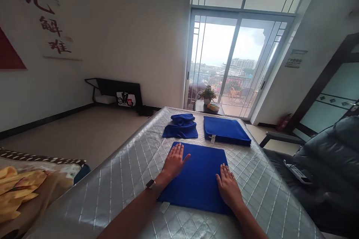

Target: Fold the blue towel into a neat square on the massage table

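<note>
A blue cloth (198, 179) lies spread flat and roughly square in front of me, with a small white tag at its near left corner. My left hand (174, 161) rests open on its upper left part, fingers stretched forward and thumb out. On the right edge of the cloth my right hand (228, 183) is laid open, palm down. Beyond it, a neat stack of folded blue cloths (227, 129) shows a white tag on its near side. To the left of the stack sits a crumpled blue cloth (181, 127).
All these lie on a silver quilted cover (134, 171) over a table-like surface. A black armchair (331, 164) with a remote-like device stands at the right. Yellow fabric (19, 190) is at the left. A potted plant (207, 94) stands before the glass sliding door.
</note>
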`<state>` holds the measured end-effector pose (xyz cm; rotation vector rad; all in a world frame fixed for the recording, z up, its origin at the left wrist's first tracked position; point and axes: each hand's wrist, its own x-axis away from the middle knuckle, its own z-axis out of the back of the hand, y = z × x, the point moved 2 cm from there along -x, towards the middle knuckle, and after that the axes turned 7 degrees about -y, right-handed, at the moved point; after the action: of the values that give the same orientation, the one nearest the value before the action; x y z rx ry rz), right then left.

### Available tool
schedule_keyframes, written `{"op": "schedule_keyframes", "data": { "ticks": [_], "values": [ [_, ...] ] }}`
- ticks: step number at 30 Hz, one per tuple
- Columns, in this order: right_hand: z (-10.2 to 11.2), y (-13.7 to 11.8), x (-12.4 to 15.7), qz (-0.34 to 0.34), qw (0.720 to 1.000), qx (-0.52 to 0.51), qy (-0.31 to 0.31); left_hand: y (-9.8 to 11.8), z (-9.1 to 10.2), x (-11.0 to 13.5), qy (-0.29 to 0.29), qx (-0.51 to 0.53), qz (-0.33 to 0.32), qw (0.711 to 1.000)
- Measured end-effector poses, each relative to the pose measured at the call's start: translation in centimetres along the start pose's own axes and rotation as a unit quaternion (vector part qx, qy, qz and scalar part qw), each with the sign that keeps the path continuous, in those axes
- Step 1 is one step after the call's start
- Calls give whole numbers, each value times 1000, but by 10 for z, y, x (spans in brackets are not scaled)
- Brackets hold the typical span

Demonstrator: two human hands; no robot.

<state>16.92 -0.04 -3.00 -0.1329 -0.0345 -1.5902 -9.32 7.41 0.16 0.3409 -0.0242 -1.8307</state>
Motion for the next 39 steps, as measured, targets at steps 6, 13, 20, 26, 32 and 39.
{"op": "schedule_keyframes", "data": {
  "ticks": [6, 13, 20, 26, 32, 39],
  "values": [
    [3, 2, 5, 25, 999, 27, -8, 122, -24, 19, -61, 52, -233, 969],
    [10, 4, 13, 2, 999, 35, -9, 144, -44, 12, -114, 88, -182, 973],
    [6, 3, 10, -4, 1000, 24, 12, 37, -27, 43, -127, 42, -97, 986],
    [2, 5, 7, 2, 999, 35, 18, -42, -5, 80, -135, 19, -26, 990],
    [14, -3, 14, 15, 995, 76, 66, -44, -1, 85, -135, 10, -32, 990],
    [16, -10, 55, 37, 994, 37, 95, -42, 5, 85, -138, -14, -28, 990]
  ]
}}
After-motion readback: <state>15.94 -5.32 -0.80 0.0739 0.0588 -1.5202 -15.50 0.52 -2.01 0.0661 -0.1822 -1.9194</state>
